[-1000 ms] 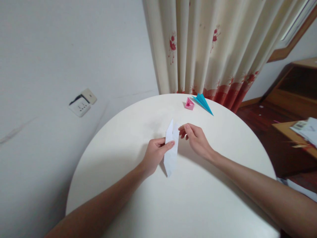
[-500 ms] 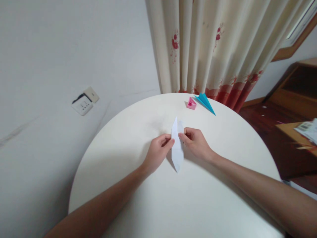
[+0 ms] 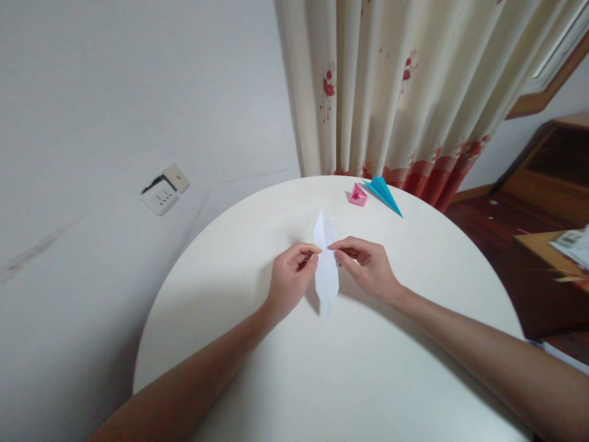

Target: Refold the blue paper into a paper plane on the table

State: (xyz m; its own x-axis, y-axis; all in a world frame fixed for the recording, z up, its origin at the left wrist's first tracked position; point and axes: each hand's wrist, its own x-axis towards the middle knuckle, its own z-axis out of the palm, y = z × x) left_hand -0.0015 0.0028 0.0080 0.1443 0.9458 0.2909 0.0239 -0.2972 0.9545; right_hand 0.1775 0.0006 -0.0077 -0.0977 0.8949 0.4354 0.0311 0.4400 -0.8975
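hidden: middle of white folded paper (image 3: 326,276) behind pinching fingertips | cut off: both forearms at bottom edge, papers (image 3: 573,244) at right edge (blurred, print unreadable) | too small: folds of pink paper shape (image 3: 357,195)

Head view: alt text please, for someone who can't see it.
Both hands pinch a narrow, pointed white folded paper above a round white table, left hand and right hand on either side. A pink fold and blue fold lie at the far edge by a curtain.

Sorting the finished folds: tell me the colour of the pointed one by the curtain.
Blue dart, beside the pink fold; head view.
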